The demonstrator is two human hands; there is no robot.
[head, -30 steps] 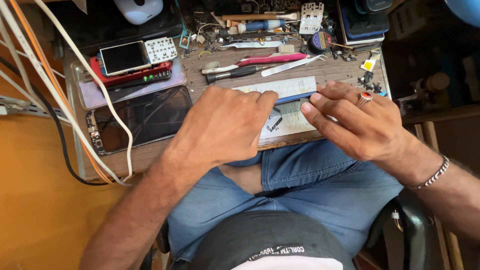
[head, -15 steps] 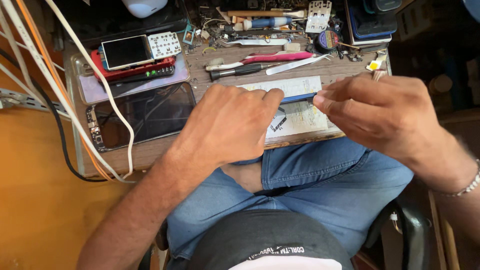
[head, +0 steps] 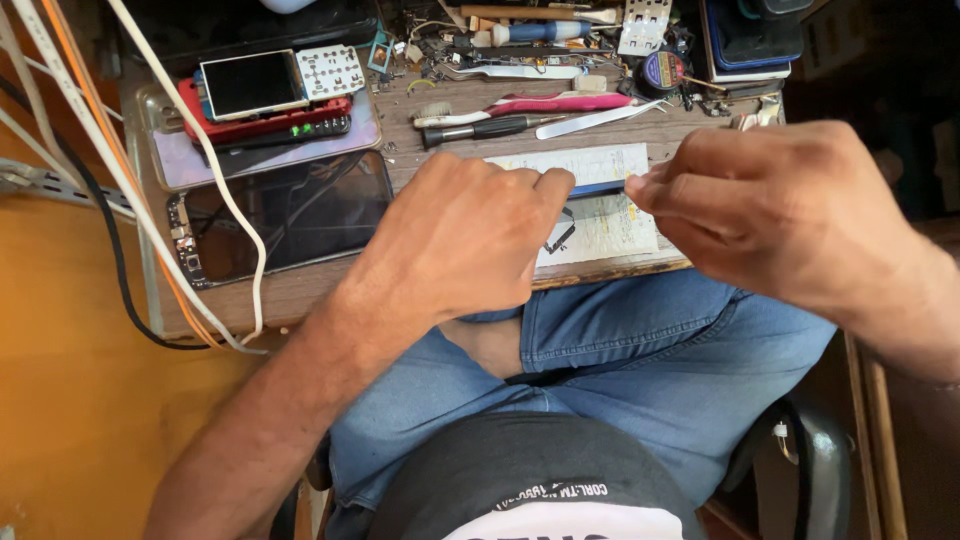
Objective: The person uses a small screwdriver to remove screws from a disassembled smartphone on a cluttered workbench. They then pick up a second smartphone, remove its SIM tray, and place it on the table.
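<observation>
Since a second ago the right hand [head: 790, 215] has lifted off the paper and drawn its fingers together, while the left hand [head: 460, 235] has scarcely shifted from its spot at the middle of the frame. Between them lies a thin blue strip [head: 598, 187], its long axis running left to right across the white paper sheet [head: 600, 215] at the near edge of the counter [head: 300, 290]. The strip's left end disappears under the left hand's curled fingers, which look pressed down on it; whether they actually pinch it I cannot tell, as the knuckles hide the tips. The right hand's fingertips [head: 640, 190] are pinched closed right at the strip's right end, seemingly gripping it or something small against it. So both hands sit at opposite ends of the strip, neither clearly nearer. Toward the upper middle lie a black-handled screwdriver [head: 480, 129], a pink toothbrush [head: 540, 105] and tweezers [head: 598, 119]; a dark phone [head: 290, 215] rests at centre left.
</observation>
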